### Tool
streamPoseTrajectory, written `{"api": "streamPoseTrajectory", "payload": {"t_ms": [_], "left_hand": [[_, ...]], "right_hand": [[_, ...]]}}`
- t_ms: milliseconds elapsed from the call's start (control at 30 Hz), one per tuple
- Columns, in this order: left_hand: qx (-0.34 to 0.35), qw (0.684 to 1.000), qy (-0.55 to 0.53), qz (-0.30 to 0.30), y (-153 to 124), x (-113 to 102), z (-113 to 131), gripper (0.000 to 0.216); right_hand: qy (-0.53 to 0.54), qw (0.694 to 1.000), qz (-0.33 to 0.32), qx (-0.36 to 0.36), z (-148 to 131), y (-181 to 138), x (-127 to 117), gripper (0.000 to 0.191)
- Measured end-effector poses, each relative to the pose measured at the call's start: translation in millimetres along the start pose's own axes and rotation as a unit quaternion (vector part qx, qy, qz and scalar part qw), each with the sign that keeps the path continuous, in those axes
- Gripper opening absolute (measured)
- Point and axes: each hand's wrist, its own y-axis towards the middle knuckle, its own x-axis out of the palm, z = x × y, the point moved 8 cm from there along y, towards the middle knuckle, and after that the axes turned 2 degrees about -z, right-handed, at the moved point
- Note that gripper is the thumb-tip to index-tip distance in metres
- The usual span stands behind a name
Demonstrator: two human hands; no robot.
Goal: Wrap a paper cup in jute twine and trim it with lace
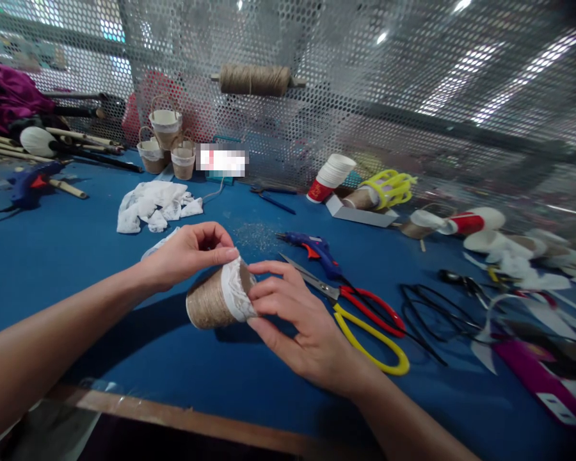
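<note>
Between my hands, a cup wrapped in brown twine lies tilted on its side above the blue table, its mouth toward the right. White lace trim runs around the cup's rim. My left hand pinches the lace at the top of the rim, thumb and forefinger together. From the right, my right hand grips the rim, with fingers at the mouth and the thumb below. Just beyond the right hand lie scissors with one red and one yellow handle, and a blue glue gun.
White lace pieces lie behind my left hand. Several twine baskets stand at the back, near pliers. A twine spool hangs on the mesh wall. Stacked paper cups, black cables and a purple power strip are on the right.
</note>
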Motion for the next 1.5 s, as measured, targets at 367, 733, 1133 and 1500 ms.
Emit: {"api": "streamPoseTrajectory", "payload": {"t_ms": [367, 733, 1133, 1500], "left_hand": [[-0.055, 0.977, -0.047, -0.202, -9, 21, -7, 0.052], [0.006, 0.963, 0.256, -0.088, -7, 20, -2, 0.066], [-0.003, 0.933, 0.356, -0.058, -13, 28, 0, 0.075], [0.034, 0.911, 0.41, -0.025, -13, 28, 5, 0.068]], "right_hand": [[0.003, 0.997, 0.077, 0.015, 13, -1, -14, 0.014], [-0.026, 0.987, 0.124, 0.097, 32, -6, -18, 0.015], [-0.05, 0.971, 0.16, 0.17, 40, -11, -21, 0.016], [-0.104, 0.965, 0.216, 0.102, 26, -12, -28, 0.02]]}}
